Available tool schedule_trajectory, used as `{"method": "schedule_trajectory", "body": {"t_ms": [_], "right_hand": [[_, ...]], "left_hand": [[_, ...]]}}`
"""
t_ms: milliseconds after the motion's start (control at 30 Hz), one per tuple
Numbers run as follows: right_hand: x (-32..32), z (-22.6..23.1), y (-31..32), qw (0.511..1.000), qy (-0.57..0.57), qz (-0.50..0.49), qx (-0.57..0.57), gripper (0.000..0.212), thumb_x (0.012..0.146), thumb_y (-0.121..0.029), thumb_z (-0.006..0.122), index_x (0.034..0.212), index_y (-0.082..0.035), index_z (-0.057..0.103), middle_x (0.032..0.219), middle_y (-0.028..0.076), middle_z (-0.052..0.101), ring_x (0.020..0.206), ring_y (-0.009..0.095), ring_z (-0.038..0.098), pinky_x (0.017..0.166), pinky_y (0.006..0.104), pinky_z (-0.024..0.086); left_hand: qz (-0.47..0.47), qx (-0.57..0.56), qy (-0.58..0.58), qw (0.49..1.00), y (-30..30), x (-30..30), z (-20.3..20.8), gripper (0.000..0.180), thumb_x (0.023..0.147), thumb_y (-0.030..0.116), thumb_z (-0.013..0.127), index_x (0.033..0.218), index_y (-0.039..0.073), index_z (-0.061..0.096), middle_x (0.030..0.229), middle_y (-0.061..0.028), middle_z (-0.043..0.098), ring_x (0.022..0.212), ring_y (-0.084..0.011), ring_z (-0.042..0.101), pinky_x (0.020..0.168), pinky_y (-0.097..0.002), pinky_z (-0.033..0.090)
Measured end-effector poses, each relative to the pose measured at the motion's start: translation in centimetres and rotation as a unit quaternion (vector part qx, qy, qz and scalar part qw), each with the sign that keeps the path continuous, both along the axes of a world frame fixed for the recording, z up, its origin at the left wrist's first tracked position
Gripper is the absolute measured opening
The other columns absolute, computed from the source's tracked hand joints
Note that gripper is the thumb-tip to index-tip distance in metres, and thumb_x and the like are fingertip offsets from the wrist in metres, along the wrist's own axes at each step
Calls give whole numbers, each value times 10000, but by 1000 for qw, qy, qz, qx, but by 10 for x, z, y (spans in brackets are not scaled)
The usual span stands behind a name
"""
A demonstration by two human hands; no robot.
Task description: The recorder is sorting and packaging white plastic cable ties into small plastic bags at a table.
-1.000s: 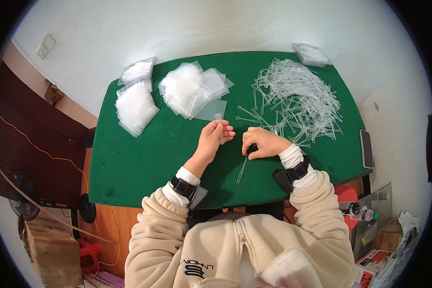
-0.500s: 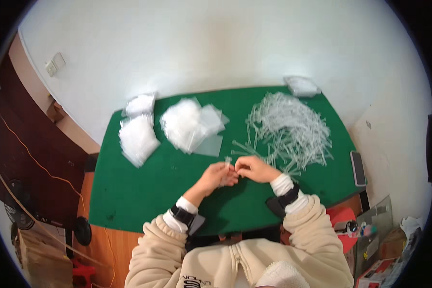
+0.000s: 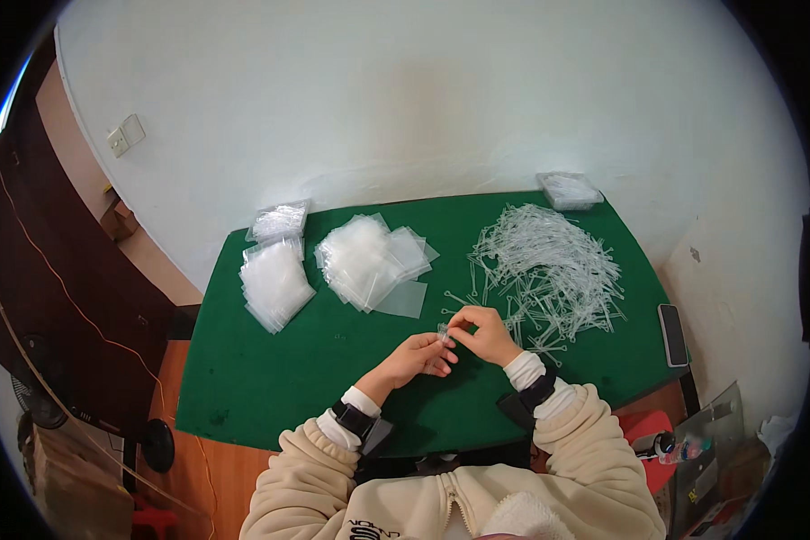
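Clear sticks (image 3: pixel 443 330) in left fingers (image 3: pixel 437 365); lettering (image 3: pixel 375 526) on jacket (image 3: pixel 405 500).

Black lettering (image 3: pixel 367 530) on cream jacket (image 3: pixel 409 500)

Grn tbl (image 3: pixel 270 387) w/ plastic bags (image 3: pixel 353 261), clr sticks (image 3: pixel 551 270) & phone (image 3: pixel 672 335).

I count, green table (image 3: pixel 270 382): 1 | on it, clear-stick heap (image 3: pixel 553 265): 1 | bag piles (image 3: pixel 277 286): 2 | phone (image 3: pixel 672 335): 1 | above it, my hands (image 3: pixel 417 357): 2
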State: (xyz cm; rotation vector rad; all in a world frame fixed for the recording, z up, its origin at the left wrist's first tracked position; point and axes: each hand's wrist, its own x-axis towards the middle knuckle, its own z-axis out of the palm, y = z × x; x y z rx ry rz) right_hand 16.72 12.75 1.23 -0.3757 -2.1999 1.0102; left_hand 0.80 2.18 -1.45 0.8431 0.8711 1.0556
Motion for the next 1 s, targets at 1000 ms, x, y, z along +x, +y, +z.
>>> {"method": "schedule_trajectory", "body": {"t_ms": [1000], "right_hand": [[8, -30, 35, 907, -172, -249, 292, 48, 705, -138, 601, 661, -126, 615, 686, 12, 540, 753, 224, 511, 670, 363, 340]], "left_hand": [[180, 21, -43, 983, 5, -7, -9, 164, 948, 180, 375, 950, 56, 483, 691, 21, 418, 518, -53, 300, 464, -184, 251]]}}
